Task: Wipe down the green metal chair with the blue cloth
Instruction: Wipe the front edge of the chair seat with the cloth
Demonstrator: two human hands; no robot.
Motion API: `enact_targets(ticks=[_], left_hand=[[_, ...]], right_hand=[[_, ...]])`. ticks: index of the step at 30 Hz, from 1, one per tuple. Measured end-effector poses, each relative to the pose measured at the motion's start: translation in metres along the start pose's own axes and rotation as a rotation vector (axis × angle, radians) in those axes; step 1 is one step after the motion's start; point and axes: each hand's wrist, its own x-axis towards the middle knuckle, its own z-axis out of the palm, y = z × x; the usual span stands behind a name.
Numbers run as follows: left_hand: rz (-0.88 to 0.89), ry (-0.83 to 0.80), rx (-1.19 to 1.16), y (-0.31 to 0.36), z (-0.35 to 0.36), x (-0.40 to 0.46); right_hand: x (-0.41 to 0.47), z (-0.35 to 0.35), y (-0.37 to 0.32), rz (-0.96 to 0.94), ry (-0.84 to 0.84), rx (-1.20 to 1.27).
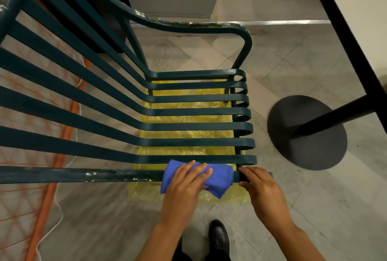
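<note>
The green metal chair (188,126) fills the view from above, with long flat slats that run from the backrest at the left into the seat. Its near armrest bar (83,175) runs across the lower part, with chipped paint. A folded blue cloth (219,179) lies wrapped over that bar near its right end. My left hand (184,185) holds the cloth against the bar, fingers curled over its top. My right hand (259,185) grips the bar's right end just beside the cloth.
A yellow plastic sheet (188,118) lies on the tiled floor under the seat. A round black table base (307,135) and pole stand at the right under a table edge (345,30). An orange cable (52,177) and a white cord run along the left floor. My black shoe (218,237) is below.
</note>
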Motion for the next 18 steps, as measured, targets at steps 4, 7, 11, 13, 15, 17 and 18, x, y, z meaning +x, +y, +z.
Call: enact_targets(ticks=[4,7,11,13,15,17,18], left_hand=[[-0.11,0.028,-0.01,0.001,-0.005,0.002],[-0.075,-0.015,-0.017,0.006,-0.002,0.003],[-0.039,-0.052,0.072,-0.014,-0.014,-0.006],[-0.118,-0.049,0.08,0.0,-0.01,-0.005],[-0.11,-0.046,0.081,0.017,0.002,-0.001],[-0.058,-0.061,0.058,0.022,0.007,0.0],[-0.038,-0.073,0.071,0.017,0.005,-0.002]], right_hand=[[0.002,0.003,0.003,-0.007,0.004,-0.004],[0.002,0.005,0.006,0.014,-0.001,0.058],[-0.004,0.011,0.008,-0.064,0.055,-0.003],[-0.009,0.02,0.005,-0.073,0.072,-0.047],[-0.014,0.026,0.004,-0.05,0.067,-0.056],[-0.016,0.028,0.005,-0.05,0.064,-0.037],[-0.016,0.027,0.007,-0.053,0.064,-0.028]])
